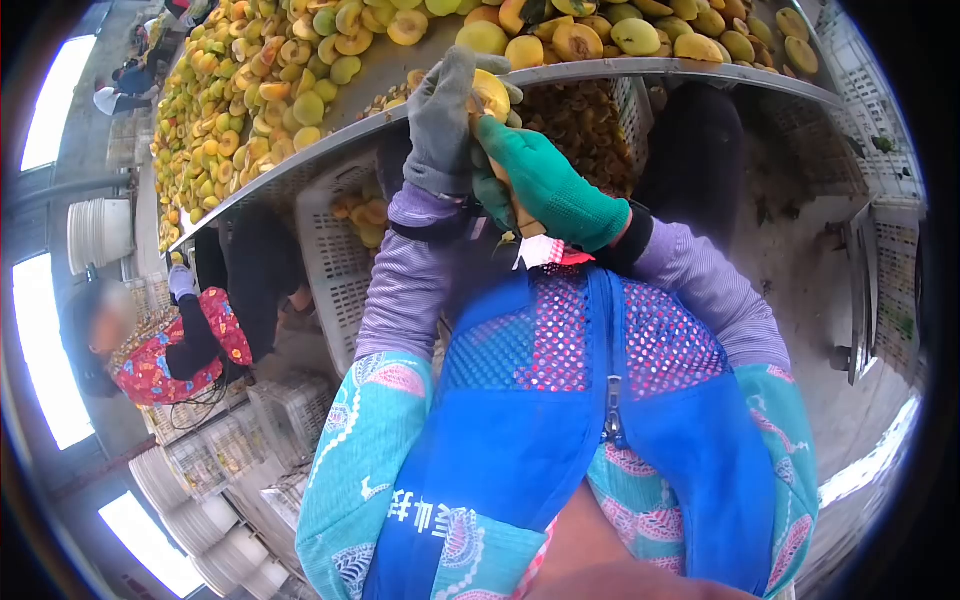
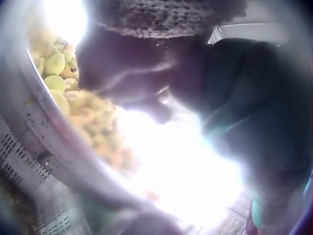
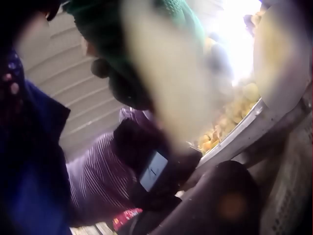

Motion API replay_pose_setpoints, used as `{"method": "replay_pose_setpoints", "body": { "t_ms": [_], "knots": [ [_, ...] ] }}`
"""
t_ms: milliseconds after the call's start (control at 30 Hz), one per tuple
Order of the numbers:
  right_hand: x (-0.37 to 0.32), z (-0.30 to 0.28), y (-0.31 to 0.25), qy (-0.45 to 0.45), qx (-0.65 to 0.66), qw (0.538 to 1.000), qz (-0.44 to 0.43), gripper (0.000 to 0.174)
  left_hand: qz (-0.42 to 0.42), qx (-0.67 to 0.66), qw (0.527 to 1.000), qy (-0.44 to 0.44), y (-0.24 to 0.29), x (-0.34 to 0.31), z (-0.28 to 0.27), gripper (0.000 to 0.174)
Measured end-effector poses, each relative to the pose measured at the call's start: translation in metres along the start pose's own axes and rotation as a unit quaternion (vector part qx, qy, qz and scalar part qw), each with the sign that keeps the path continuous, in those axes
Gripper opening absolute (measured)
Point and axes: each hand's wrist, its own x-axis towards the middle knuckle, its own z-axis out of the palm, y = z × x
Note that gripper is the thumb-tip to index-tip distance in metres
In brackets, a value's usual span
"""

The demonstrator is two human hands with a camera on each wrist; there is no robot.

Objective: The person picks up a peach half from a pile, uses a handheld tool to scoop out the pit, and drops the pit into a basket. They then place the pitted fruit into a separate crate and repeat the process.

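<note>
In a grey glove, my left hand (image 1: 440, 125) grips a yellow stone fruit (image 1: 490, 97) over the front edge of the fruit-covered table. My right hand (image 1: 560, 185), in a green glove, is curled round a tool with a wooden handle (image 1: 522, 212). The tool's working end is hidden between the hands, close against the fruit. Glare and blur cover much of both wrist views; the right hand's green glove (image 3: 183, 19) shows at the top of the right wrist view.
Whole and halved fruits (image 1: 290, 80) cover the metal-edged table (image 1: 700, 68). Below it stand a white crate (image 1: 335, 270) with some fruit and another crate holding brown pieces (image 1: 585, 120). A seated person (image 1: 190, 345) works at the left, near stacked white baskets (image 1: 100, 232).
</note>
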Motion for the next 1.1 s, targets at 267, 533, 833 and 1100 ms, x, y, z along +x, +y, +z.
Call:
{"method": "replay_pose_setpoints", "body": {
  "t_ms": [267,533,833,1100],
  "knots": [
    [-0.008,0.022,-0.009,-0.043,0.059,0.994,0.079,0.037,0.036,0.028,0.999,0.011,0.01,-0.015,-0.01,0.052],
    [0.009,0.013,0.004,-0.313,0.352,0.874,0.122,0.037,-0.005,-0.119,0.991,0.067,0.017,-0.031,-0.017,0.051],
    [0.018,-0.097,0.071,0.092,0.326,0.917,0.213,0.031,0.036,0.743,0.599,0.297,0.019,-0.033,-0.133,0.049],
    [-0.003,-0.07,0.004,0.141,0.204,0.966,0.077,0.037,0.035,0.705,0.707,-0.052,0.018,0.139,-0.026,0.058]
  ]
}}
